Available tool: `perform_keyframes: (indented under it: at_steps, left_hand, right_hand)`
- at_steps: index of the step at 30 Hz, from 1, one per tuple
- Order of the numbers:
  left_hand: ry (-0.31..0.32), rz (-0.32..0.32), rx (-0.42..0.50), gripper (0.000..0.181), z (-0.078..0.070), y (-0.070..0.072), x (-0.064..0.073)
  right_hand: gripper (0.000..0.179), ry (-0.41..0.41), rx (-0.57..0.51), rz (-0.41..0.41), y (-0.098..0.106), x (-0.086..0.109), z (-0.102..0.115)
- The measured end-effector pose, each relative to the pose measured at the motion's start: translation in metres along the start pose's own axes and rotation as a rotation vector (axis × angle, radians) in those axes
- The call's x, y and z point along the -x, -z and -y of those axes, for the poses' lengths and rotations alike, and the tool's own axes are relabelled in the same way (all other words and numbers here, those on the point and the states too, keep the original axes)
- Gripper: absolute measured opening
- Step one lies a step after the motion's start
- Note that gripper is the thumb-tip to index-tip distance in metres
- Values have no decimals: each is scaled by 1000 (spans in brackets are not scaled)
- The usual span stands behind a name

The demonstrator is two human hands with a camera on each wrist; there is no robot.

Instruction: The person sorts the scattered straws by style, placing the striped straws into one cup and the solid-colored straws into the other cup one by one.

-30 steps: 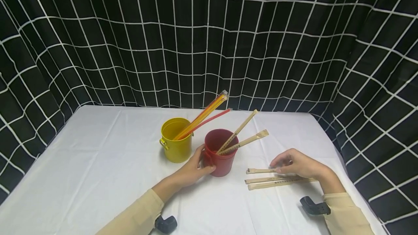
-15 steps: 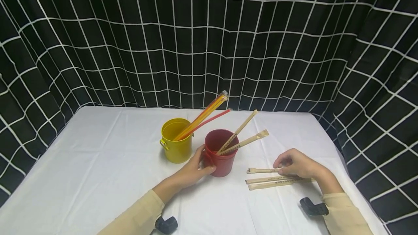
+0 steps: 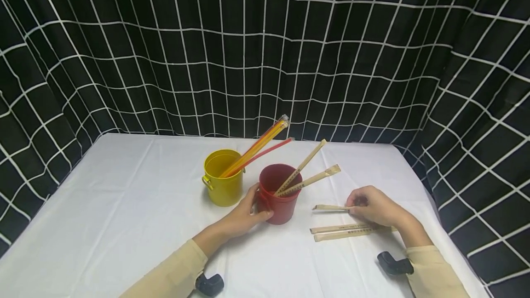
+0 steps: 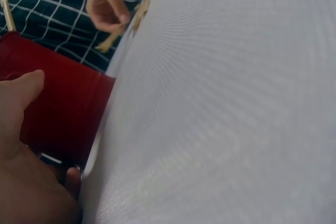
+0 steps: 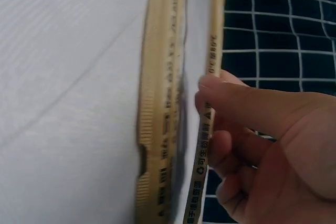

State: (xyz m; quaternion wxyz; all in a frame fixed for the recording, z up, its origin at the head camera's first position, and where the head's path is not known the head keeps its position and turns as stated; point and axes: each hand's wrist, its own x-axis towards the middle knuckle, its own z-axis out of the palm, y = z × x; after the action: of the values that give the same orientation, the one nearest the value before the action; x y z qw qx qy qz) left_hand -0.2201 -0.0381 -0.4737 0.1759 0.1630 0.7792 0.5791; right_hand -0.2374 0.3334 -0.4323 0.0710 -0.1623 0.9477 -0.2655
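Observation:
My left hand (image 3: 244, 215) grips the side of a red bucket (image 3: 281, 208), thumb in front. Two paper-wrapped straws (image 3: 316, 177) lean out of it to the right. Between thumb and fingers, my right hand (image 3: 374, 206) pinches another paper-wrapped straw (image 5: 210, 124), held just above the cloth. Printed characters run along its wrapper in the right wrist view. Two more wrapped straws (image 3: 343, 232) lie side by side nearer the front, their right ends partly behind the right hand. In the left wrist view the red bucket (image 4: 63, 103) stands on the cloth against the left hand.
A yellow bucket (image 3: 225, 192) stands to the left of the red one. Orange, yellow and red straws (image 3: 258, 146) in clear wrapping lean out of it, over towards the red bucket. White cloth (image 3: 124, 206) covers the table, and a black gridded curtain (image 3: 248, 49) hangs behind.
The right hand has lifted its wrapped straw off the cloth, slightly away from the two lying there. The left hand and both buckets have stayed in place.

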Motion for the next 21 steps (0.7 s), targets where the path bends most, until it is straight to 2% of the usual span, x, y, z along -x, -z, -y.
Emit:
perform_keyframes:
  at_steps: [9,16,21]
  left_hand:
    - [9,-4,-1,87,-1,-1,1]
    - [-3,-6,-2,86,1,0,0]
    - [-6,-1,-6,86,1,-1,0]
  right_hand:
    - [14,89,3,-218,10,-1,13]
    - [14,119,-41,-259,14,1,26]
    - [14,162,-54,-334,19,5,32]
